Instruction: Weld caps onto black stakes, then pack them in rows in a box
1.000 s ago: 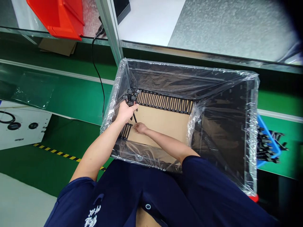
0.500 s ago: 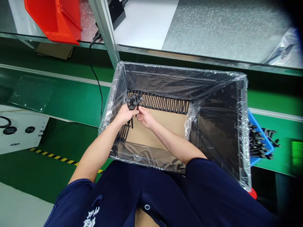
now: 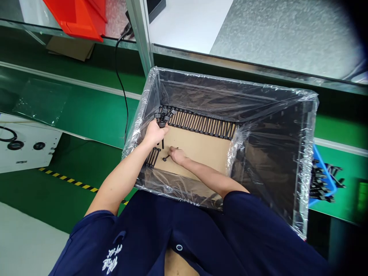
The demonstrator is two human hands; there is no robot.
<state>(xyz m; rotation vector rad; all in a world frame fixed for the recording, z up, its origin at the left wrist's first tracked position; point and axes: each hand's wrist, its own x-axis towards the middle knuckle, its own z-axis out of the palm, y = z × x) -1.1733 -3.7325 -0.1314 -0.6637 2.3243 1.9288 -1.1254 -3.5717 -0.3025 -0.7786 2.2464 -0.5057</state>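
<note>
My left hand (image 3: 155, 133) is closed round a bunch of black bolts (image 3: 164, 116), their thick heads sticking up above the fist and a threaded shank poking out below. Lower and to the right, my right hand (image 3: 177, 155) pinches a single black bolt (image 3: 165, 158), held at a slant just over or on the cardboard sheet (image 3: 201, 151); whether it touches cannot be told. Along the far side of the sheet runs a row of bolts (image 3: 204, 125) laid side by side. A shorter row of bolts (image 3: 153, 157) lies at the near left corner.
A dark bin (image 3: 276, 161) lined with clear plastic surrounds the cardboard. On the right, a blue tray (image 3: 326, 176) holds more black bolts. A metal post (image 3: 140, 34), a black cable (image 3: 122, 88) and a red bin (image 3: 83, 19) are at the upper left.
My right hand has left the bunch and moved down towards me with one bolt. My left hand stays near the left wall, still gripping the bunch. The view has shifted slightly.
</note>
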